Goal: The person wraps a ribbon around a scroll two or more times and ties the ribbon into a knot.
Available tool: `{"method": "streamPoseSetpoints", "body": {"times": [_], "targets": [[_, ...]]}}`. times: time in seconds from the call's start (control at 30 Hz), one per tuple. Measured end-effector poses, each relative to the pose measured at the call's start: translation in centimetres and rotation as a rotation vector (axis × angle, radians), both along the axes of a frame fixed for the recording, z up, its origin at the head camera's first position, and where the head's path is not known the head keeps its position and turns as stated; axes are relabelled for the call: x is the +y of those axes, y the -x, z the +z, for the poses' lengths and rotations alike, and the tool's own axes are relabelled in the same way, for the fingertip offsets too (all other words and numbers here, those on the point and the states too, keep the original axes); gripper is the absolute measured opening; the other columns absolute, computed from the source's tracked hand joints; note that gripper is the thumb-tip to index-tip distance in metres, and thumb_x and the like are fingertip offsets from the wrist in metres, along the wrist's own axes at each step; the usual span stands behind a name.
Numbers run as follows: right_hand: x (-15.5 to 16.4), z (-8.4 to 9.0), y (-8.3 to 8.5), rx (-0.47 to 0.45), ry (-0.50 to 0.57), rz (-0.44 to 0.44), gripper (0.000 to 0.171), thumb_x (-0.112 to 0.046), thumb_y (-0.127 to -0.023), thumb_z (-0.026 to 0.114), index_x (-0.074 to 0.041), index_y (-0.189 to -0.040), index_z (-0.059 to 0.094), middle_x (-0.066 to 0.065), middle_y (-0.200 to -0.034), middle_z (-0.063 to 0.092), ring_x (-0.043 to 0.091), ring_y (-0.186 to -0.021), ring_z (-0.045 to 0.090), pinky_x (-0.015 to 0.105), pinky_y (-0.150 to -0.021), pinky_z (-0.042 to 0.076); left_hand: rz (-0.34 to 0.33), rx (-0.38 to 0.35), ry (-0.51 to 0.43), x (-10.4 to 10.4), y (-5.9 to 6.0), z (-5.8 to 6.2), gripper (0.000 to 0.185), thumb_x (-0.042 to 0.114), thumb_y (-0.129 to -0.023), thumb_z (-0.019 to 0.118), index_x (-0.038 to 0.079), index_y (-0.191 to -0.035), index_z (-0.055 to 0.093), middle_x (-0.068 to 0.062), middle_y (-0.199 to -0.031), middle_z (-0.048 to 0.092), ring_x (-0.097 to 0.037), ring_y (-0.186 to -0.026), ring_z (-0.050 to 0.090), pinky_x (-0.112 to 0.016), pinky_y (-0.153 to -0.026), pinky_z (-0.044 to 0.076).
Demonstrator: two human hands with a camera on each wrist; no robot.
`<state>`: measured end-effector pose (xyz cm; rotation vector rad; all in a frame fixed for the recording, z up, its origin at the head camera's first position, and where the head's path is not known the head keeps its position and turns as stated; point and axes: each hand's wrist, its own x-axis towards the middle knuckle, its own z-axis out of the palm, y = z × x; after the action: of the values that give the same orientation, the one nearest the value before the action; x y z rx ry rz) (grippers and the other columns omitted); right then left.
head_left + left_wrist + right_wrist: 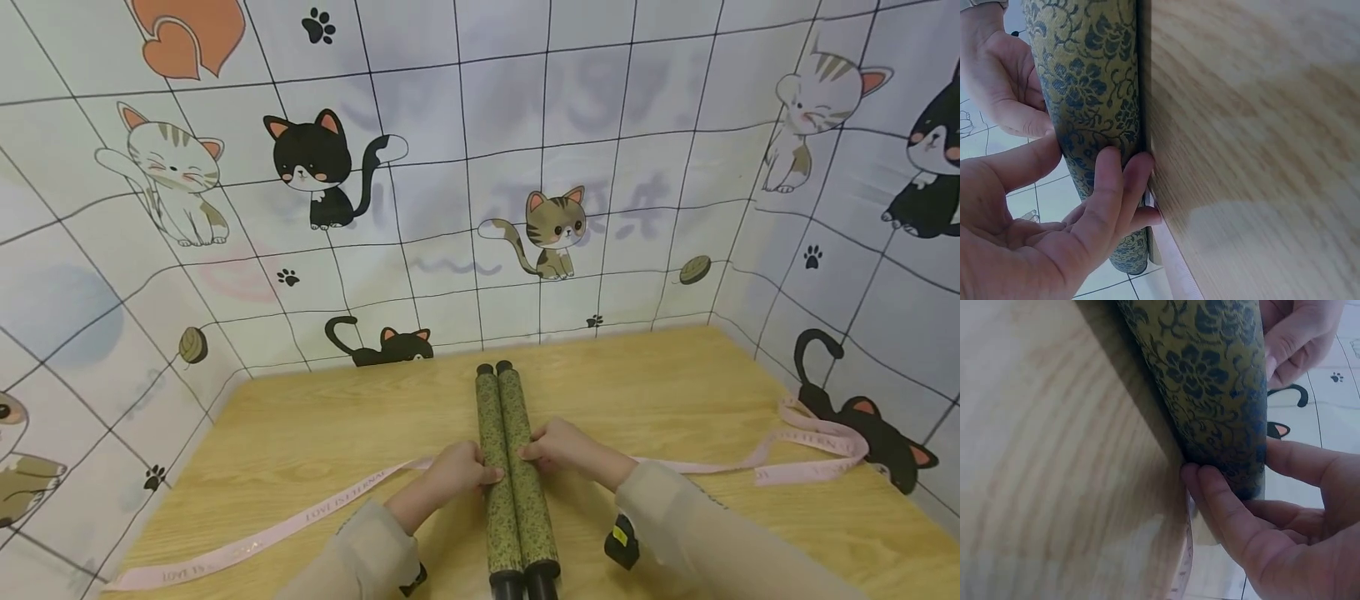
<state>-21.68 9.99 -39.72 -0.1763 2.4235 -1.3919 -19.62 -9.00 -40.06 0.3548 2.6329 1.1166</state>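
Two rolls covered in green-gold floral paper, with black end caps, lie side by side on the wooden table [300, 425], pointing away from me. My left hand [456, 472] grips the left roll [488, 408] from its outer side, thumb on top and fingertips low by the table [1094, 181]. From the other side, my right hand [564, 450] grips the right roll [513, 408] the same way [1235, 506]. A pink ribbon [300, 521] printed with gold letters runs across the table under both rolls.
The ribbon's right end lies looped [813, 437] near the right wall. Cloth walls [465, 167] printed with cartoon cats close in the table at the back and on both sides. A small black device [621, 542] is worn at my right wrist.
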Motion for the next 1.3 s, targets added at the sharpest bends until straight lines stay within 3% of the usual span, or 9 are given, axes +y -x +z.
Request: {"method": "streamPoseSetpoints", "body": {"times": [0.1,0.17,0.3,0.43,0.57,0.8,0.9,1.07,1.3], "targets": [[0.2,0.1,0.3,0.0,-0.015,0.032,0.039,-0.011,-0.085,0.066,-0.012,-0.057,0.039,-0.004,-0.054,0.039,0.01,-0.053,0.038,0.024,-0.055,0.039,0.008,-0.018,0.033,-0.2,0.1,0.2,0.035,0.021,-0.084,0.07,0.006,-0.055,0.056,-0.001,-0.051,0.05,-0.01,-0.045,0.039,-0.023,-0.044,0.031],[0.3,0.3,0.5,0.019,-0.07,0.058,0.035,-0.014,-0.086,0.065,-0.009,-0.057,0.046,-0.002,-0.054,0.044,0.01,-0.052,0.042,0.026,-0.055,0.042,0.02,-0.025,0.056,-0.4,0.3,0.5,0.033,0.022,-0.084,0.071,0.004,-0.06,0.057,-0.007,-0.056,0.057,-0.016,-0.049,0.049,-0.026,-0.046,0.038],[0.8,0.6,0.6,0.175,-0.276,0.104,0.022,-0.014,-0.089,0.059,0.002,-0.076,0.067,0.008,-0.07,0.064,0.017,-0.06,0.056,0.032,-0.062,0.05,0.039,0.093,0.174,-0.9,1.1,0.8,0.021,0.019,-0.085,0.068,-0.001,-0.089,0.066,-0.016,-0.086,0.067,-0.026,-0.072,0.063,-0.034,-0.059,0.049],[1.2,0.3,0.7,0.347,-0.446,0.123,0.014,-0.005,-0.084,0.061,0.004,-0.09,0.07,0.013,-0.088,0.069,0.028,-0.081,0.064,0.039,-0.072,0.052,0.054,0.192,0.315,-1.7,2.2,0.6,0.025,0.017,-0.086,0.066,0.002,-0.106,0.064,-0.014,-0.101,0.065,-0.029,-0.088,0.062,-0.04,-0.069,0.05],[1.7,-0.6,0.9,0.38,-0.528,0.143,0.013,-0.003,-0.076,0.068,0.0,-0.088,0.07,0.01,-0.089,0.068,0.032,-0.089,0.062,0.043,-0.08,0.049,0.051,0.159,0.384,-2.4,3.1,0.0,0.027,0.02,-0.083,0.068,0.002,-0.103,0.064,-0.012,-0.101,0.065,-0.031,-0.091,0.061,-0.043,-0.073,0.05],[2.1,-1.3,1.1,0.47,-0.607,0.17,0.008,0.001,-0.071,0.062,-0.007,-0.07,0.062,0.0,-0.069,0.059,0.019,-0.068,0.052,0.038,-0.071,0.045,0.051,0.164,0.504,-3.0,3.7,-0.8,0.006,0.012,-0.077,0.068,0.009,-0.08,0.064,-0.002,-0.078,0.062,-0.023,-0.074,0.055,-0.05,-0.08,0.041],[2.2,-1.1,1.1,0.472,-0.59,0.168,0.01,0.001,-0.075,0.06,-0.007,-0.069,0.06,-0.002,-0.065,0.057,0.016,-0.063,0.049,0.036,-0.07,0.044,0.05,0.156,0.485,-3.2,3.7,-0.8,0.01,0.004,-0.076,0.062,0.009,-0.068,0.06,0.0,-0.067,0.056,-0.019,-0.064,0.048,-0.058,-0.088,0.036],[2.0,-1.0,1.7,0.432,-0.513,0.151,0.013,-0.001,-0.08,0.061,-0.006,-0.068,0.057,0.0,-0.063,0.054,0.012,-0.057,0.048,0.029,-0.057,0.044,0.065,0.163,0.425,-3.4,3.8,-0.6,0.023,0.0,-0.077,0.053,0.011,-0.057,0.048,0.001,-0.055,0.044,-0.016,-0.055,0.039,-0.067,-0.095,0.027],[1.6,-1.0,2.4,0.447,-0.458,0.134,0.025,0.0,-0.079,0.059,-0.009,-0.058,0.048,-0.003,-0.054,0.044,0.01,-0.049,0.036,0.025,-0.052,0.038,0.083,0.157,0.42,-3.8,4.4,-0.7,0.03,0.002,-0.077,0.05,0.015,-0.053,0.038,0.002,-0.05,0.035,-0.015,-0.051,0.032,-0.062,-0.09,0.034]]}}
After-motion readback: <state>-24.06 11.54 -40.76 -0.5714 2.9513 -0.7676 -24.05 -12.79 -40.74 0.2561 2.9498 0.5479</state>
